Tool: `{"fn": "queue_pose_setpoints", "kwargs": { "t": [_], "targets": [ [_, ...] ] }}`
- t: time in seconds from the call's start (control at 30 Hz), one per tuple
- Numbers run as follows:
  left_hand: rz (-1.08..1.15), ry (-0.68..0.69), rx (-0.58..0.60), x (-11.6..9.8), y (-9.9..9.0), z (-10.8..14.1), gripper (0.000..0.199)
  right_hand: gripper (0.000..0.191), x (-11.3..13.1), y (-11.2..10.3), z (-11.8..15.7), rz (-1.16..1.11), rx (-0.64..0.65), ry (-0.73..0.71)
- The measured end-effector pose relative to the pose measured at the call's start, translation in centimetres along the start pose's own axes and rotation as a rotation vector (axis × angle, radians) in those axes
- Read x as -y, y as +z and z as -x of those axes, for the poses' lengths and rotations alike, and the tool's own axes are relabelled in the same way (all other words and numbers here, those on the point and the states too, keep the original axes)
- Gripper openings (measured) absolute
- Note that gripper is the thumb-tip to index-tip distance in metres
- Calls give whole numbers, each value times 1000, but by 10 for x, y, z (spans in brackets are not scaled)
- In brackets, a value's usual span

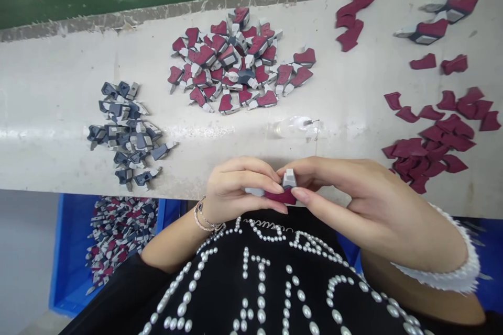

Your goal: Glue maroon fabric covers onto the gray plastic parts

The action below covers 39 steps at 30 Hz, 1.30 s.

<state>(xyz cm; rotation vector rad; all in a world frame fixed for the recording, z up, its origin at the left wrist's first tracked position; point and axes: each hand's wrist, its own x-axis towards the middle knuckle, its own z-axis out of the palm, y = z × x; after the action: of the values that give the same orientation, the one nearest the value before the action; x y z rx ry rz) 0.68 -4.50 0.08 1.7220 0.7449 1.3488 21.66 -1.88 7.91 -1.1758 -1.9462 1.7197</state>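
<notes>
Close to my body, over the table's front edge, both hands grip one small plastic part (280, 197) with a maroon face and a grey-white block end pointing up. My left hand (245, 184) pinches its left side between thumb and fingers. The fingertips of my right hand (346, 193) press on its right side by the grey block. The fingers hide much of the piece. Beyond the hands lies a pile of similar maroon, grey and navy parts (223, 63). On the right are loose maroon pieces (436, 141).
At left on the white table (51, 115) sits a heap of navy and grey parts (129, 136). A blue bin (66, 256) full of mixed parts stands below the front edge. A clear bottle with a thin tip (294, 126) lies mid-table. Two assembled pieces (430, 30) rest far right.
</notes>
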Motion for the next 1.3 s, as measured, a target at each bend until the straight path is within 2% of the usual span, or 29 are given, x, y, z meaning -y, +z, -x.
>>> {"fn": "queue_pose_setpoints", "kwargs": {
  "t": [0.47,0.83,1.07,1.17,1.3],
  "targets": [
    [11,14,-1,1,1,0,30,12,0,-2,1,88,6,-67],
    [8,4,-37,4,2,2,31,16,-1,8,-2,153,-88,-13],
    [46,-29,-52,5,0,2,38,12,-2,8,0,106,-17,-18],
    [70,-30,-81,4,0,4,43,10,-4,12,-1,83,-15,-39],
    [13,-10,-87,2,0,6,36,12,-5,17,-4,111,-57,-87]
  ]
}}
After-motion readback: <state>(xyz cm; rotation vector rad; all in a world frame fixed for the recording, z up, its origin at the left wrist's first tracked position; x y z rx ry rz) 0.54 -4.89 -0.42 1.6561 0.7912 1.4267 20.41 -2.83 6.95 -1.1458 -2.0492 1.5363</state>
